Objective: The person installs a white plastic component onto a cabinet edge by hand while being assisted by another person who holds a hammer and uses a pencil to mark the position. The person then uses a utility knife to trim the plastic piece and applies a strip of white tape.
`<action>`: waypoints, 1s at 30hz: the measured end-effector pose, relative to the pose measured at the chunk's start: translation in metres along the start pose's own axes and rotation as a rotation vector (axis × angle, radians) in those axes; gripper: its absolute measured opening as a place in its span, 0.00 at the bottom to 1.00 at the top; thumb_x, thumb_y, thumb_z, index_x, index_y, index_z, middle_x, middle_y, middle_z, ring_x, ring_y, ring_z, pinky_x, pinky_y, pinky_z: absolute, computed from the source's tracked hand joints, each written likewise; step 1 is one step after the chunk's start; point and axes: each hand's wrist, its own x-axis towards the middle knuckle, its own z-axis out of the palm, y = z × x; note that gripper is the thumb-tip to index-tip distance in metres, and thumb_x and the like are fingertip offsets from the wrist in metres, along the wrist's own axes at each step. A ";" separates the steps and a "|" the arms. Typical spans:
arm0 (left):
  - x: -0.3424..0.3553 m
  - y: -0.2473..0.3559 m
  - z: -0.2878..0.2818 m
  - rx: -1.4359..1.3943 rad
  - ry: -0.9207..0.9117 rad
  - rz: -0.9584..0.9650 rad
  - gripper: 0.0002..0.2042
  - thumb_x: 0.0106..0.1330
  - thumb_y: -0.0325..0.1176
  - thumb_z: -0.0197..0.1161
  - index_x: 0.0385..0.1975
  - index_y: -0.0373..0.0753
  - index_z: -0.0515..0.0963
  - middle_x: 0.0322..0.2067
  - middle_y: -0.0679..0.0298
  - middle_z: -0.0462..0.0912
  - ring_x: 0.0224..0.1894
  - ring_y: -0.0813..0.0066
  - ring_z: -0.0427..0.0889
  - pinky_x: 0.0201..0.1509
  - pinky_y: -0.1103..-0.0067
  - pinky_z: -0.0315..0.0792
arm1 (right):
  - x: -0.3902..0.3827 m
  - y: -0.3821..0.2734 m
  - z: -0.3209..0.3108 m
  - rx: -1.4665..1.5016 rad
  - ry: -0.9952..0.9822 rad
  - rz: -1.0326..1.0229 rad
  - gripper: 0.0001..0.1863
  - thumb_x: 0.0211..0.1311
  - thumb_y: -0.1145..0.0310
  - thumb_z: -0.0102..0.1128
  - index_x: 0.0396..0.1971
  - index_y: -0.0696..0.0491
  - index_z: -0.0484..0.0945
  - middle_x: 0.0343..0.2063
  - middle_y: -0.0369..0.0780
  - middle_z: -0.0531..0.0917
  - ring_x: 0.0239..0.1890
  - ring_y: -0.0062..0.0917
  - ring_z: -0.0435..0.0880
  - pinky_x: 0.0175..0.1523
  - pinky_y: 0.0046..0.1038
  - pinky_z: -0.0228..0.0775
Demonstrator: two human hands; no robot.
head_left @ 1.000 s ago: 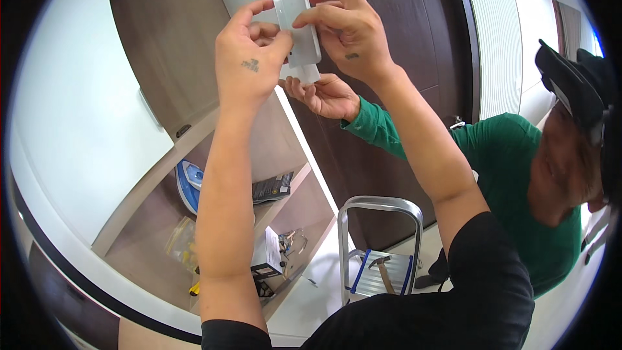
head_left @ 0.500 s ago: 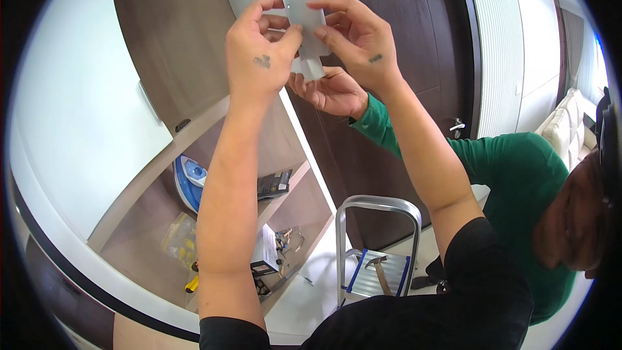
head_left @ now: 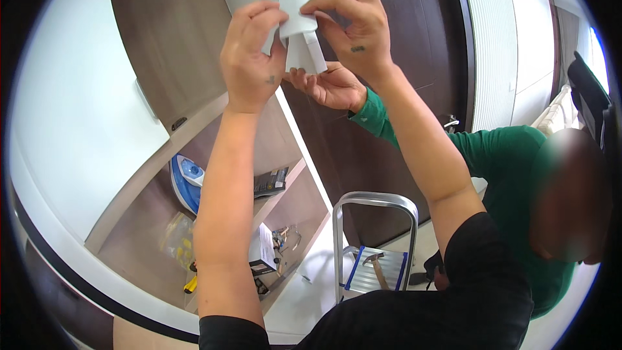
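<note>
White and smooth, the piece (head_left: 297, 24) at upper centre is pinched by the left hand (head_left: 249, 58) and right hand (head_left: 363, 29), above a co-worker's hand (head_left: 335, 88), and probably wants light, even pressure from both sides.

Apparently no readable lettering anywhere.

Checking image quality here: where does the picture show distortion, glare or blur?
Head view: the lens bows the lower edge of the white cabinet and blackens the corners; head view, far right: a bright patch is washed out, and the co-worker's head is smeared; head view, top: the held white piece looks pale, with little surface detail.
</note>
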 end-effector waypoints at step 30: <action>-0.002 -0.009 -0.006 0.212 -0.047 0.194 0.18 0.52 0.15 0.69 0.40 0.43 0.81 0.49 0.59 0.82 0.46 0.59 0.87 0.45 0.71 0.85 | -0.030 -0.003 0.015 0.825 -0.049 0.637 0.25 0.65 0.79 0.67 0.61 0.61 0.74 0.46 0.37 0.81 0.49 0.20 0.81 0.56 0.24 0.75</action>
